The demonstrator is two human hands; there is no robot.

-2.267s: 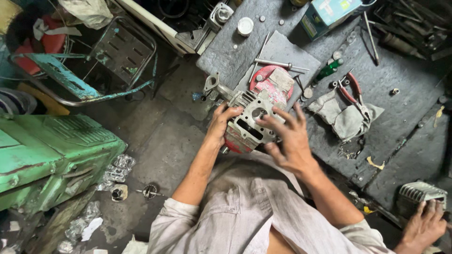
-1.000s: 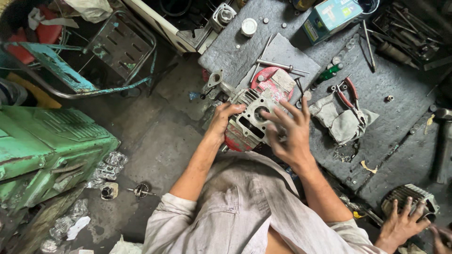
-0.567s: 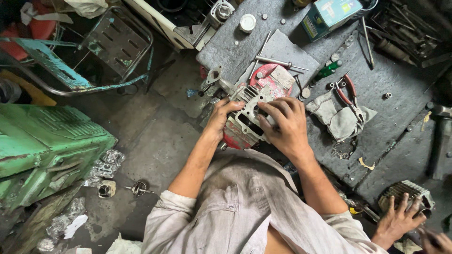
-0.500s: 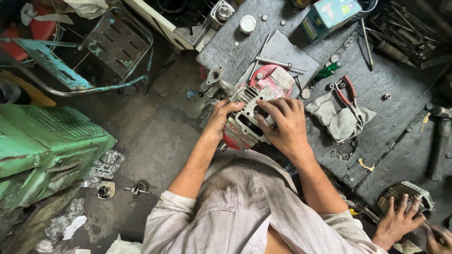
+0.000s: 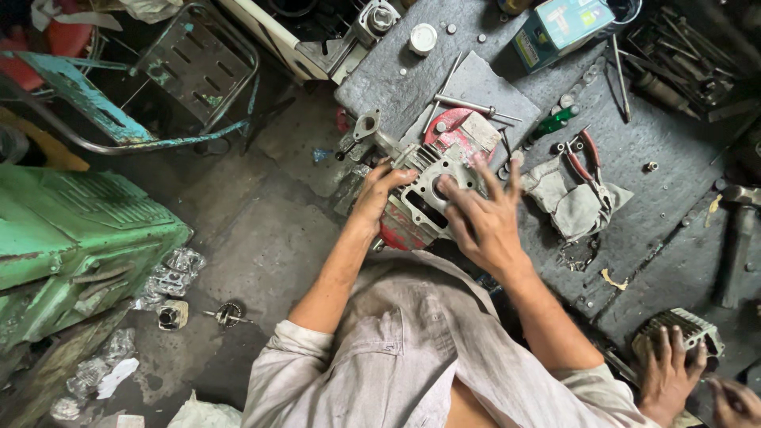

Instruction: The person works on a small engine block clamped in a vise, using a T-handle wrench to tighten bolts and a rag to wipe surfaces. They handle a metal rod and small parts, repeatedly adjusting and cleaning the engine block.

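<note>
A grey finned engine cylinder block (image 5: 424, 184) sits on a red engine case (image 5: 399, 231) at the near edge of a dark workbench (image 5: 666, 214). My left hand (image 5: 379, 190) grips the block's left side, with the fingers curled over its top edge. My right hand (image 5: 479, 220) lies over the right side of the block, fingers spread wide and pointing away from me. The round bore of the block shows between my two hands.
Red-handled pliers (image 5: 583, 154) and a grey rag (image 5: 579, 208) lie right of the block. Behind it are a metal rod (image 5: 468, 105), a green screwdriver (image 5: 555, 123) and a teal box (image 5: 559, 28). Another person's hand (image 5: 670, 372) rests on a finned part (image 5: 686, 326). A green machine (image 5: 71, 238) stands at the left.
My right hand's fingers were curled over the top of the block and are now spread apart. My left hand keeps its grip. The other person's hand stays on the finned part.
</note>
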